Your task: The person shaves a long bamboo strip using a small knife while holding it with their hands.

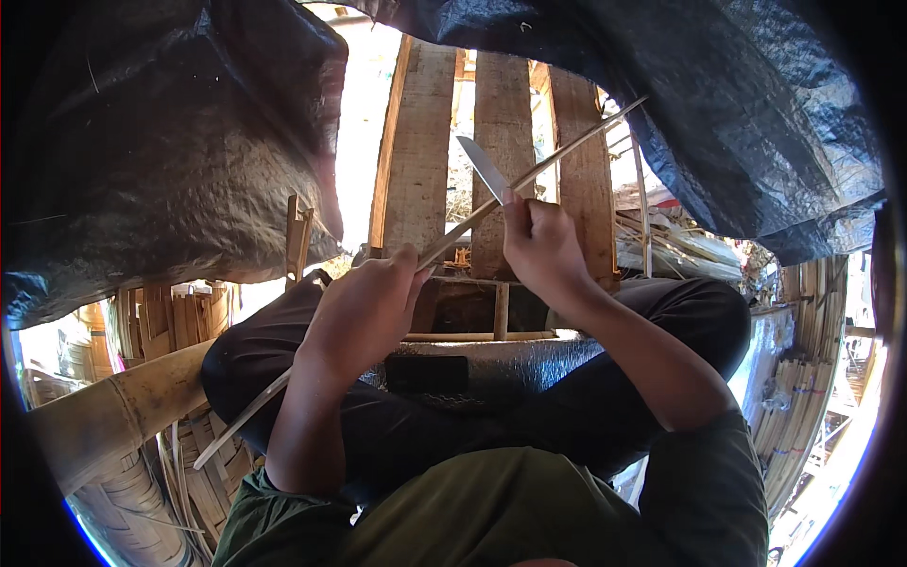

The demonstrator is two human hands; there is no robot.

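A long, thin strip that looks like split bamboo (pixel 465 225) runs slantwise from beside my left thigh up to the far right. My left hand (pixel 367 307) is closed around it near its middle, and its lower end sticks out below my left wrist. In my right hand (pixel 545 248) is a knife (pixel 482 168), its pale blade pointing up and to the left. The blade crosses the strip right by my right thumb, which presses near the base of the blade. The knife's handle is hidden inside my fist.
Wooden planks (pixel 416 142) with gaps between them stretch away in front. Dark plastic sheets (pixel 170 142) hang at the left and right. A thick bamboo pole (pixel 123 411) lies by my left knee. Bundled strips (pixel 795 416) stand at the right, and a silvery surface (pixel 529 364) lies between my legs.
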